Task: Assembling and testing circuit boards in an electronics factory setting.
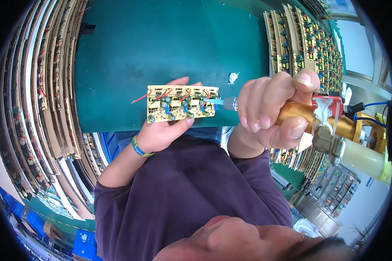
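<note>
My left hand (163, 134) grips a tan circuit board panel (178, 116), with the thumb along its near edge and fingertips showing beyond its far edge. The panel carries repeated groups of cylindrical capacitors, yellow and blue parts, and red wires, one of which sticks out to the left. My right hand (270, 106) is wrapped round a gold-coloured glue dispensing gun (292, 114). Its narrow pale-blue nozzle (215, 102) reaches over the right end of the panel, close to the parts there. Whether the tip touches them I cannot tell.
A white blob (233, 78) lies on the green work surface (170, 39) right of the panel. Tall rows of stacked boards (52, 87) line the left side. More populated boards (313, 43) stand at the far right. Blue wires (374, 104) trail from the gun.
</note>
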`<state>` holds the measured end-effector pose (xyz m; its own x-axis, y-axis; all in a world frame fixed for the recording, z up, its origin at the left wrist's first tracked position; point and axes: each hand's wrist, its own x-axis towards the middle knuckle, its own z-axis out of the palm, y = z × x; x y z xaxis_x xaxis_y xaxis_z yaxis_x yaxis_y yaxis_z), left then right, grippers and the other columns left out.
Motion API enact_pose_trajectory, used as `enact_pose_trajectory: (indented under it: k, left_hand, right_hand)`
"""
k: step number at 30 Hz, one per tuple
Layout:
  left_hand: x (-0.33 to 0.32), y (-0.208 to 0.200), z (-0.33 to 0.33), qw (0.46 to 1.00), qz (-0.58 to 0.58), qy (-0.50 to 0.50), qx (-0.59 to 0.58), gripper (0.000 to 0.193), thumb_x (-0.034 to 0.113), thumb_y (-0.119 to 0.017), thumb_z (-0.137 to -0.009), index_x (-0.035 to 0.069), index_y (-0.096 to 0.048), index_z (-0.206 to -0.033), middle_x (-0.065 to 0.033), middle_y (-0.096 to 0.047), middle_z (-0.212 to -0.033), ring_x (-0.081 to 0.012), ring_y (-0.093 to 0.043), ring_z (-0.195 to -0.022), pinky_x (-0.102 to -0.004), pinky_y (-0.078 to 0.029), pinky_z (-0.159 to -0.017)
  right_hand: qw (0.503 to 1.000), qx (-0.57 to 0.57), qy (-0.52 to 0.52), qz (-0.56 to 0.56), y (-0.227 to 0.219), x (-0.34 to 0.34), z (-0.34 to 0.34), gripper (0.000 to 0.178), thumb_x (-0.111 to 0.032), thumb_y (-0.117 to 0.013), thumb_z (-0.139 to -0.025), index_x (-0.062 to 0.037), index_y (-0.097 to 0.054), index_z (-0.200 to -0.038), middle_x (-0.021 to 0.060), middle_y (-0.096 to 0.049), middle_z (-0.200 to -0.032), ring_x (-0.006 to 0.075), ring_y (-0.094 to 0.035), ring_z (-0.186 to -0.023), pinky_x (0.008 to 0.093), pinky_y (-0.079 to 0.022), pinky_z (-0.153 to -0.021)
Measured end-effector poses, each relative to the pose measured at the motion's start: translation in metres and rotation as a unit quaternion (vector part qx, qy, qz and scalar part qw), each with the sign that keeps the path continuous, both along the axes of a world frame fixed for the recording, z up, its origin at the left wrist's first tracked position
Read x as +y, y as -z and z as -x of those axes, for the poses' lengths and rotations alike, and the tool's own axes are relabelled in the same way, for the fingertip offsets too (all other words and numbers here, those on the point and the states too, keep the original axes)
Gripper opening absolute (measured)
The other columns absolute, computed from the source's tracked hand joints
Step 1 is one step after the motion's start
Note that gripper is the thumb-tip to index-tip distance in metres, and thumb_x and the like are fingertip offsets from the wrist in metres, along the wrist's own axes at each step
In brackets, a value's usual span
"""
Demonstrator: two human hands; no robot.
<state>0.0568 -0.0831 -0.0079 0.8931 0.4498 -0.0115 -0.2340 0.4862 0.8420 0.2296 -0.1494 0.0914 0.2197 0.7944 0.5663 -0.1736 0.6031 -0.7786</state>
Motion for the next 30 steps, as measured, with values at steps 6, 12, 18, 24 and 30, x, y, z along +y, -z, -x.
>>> enact_pose_trajectory:
  k: [6, 12, 18, 24, 30]
  left_hand:
    - [0.0013, 0.0010, -0.0017, 1.000, -0.007, 0.005, -0.004, 0.068, -0.010, -0.050, -0.083, 0.003, -0.018, -0.142, -0.0172, -0.040, -0.141, -0.0237, -0.043, -0.127, -0.0355, -0.037, -0.104]
    - [0.0019, 0.0015, -0.0036, 1.000, -0.007, 0.002, -0.007, 0.068, -0.010, -0.050, -0.083, 0.002, -0.018, -0.142, -0.0165, -0.041, -0.140, -0.0233, -0.044, -0.127, -0.0353, -0.038, -0.104]
    - [0.0002, 0.0026, -0.0034, 1.000, -0.012, 0.002, 0.002, 0.068, -0.010, -0.050, -0.083, 0.002, -0.018, -0.142, -0.0161, -0.041, -0.140, -0.0234, -0.044, -0.127, -0.0353, -0.038, -0.104]
    - [-0.0045, 0.0063, -0.0040, 1.000, -0.011, -0.009, 0.000, 0.068, -0.011, -0.050, -0.083, 0.001, -0.018, -0.142, -0.0164, -0.041, -0.140, -0.0238, -0.043, -0.127, -0.0353, -0.037, -0.104]
    - [-0.0060, 0.0079, -0.0034, 1.000, -0.013, -0.017, -0.006, 0.067, -0.011, -0.050, -0.083, 0.001, -0.019, -0.141, -0.0171, -0.040, -0.140, -0.0241, -0.043, -0.128, -0.0355, -0.037, -0.104]
  right_hand:
    - [1.000, 0.003, 0.003, 0.004, 0.0002, 0.0008, -0.0010, 0.050, -0.031, -0.053, -0.094, -0.0066, -0.033, -0.132, 0.0011, -0.049, -0.069, 0.0090, -0.046, -0.049, 0.0229, -0.042, -0.044]
    - [1.000, -0.005, -0.004, -0.001, 0.0011, 0.0030, -0.0040, 0.046, -0.031, -0.053, -0.094, -0.0070, -0.034, -0.129, 0.0011, -0.049, -0.069, 0.0089, -0.046, -0.049, 0.0230, -0.042, -0.044]
    - [1.000, -0.009, -0.005, -0.010, 0.0033, 0.0035, -0.0047, 0.045, -0.030, -0.052, -0.094, -0.0074, -0.035, -0.128, 0.0008, -0.048, -0.069, 0.0087, -0.046, -0.049, 0.0230, -0.042, -0.044]
    - [1.000, -0.006, 0.000, -0.012, 0.0046, 0.0015, -0.0042, 0.044, -0.030, -0.051, -0.095, -0.0066, -0.035, -0.128, 0.0008, -0.048, -0.069, 0.0087, -0.045, -0.048, 0.0231, -0.042, -0.044]
    - [1.000, -0.008, 0.002, -0.012, 0.0042, 0.0007, -0.0031, 0.044, -0.029, -0.050, -0.095, -0.0055, -0.035, -0.129, 0.0010, -0.048, -0.069, 0.0088, -0.044, -0.048, 0.0232, -0.042, -0.044]
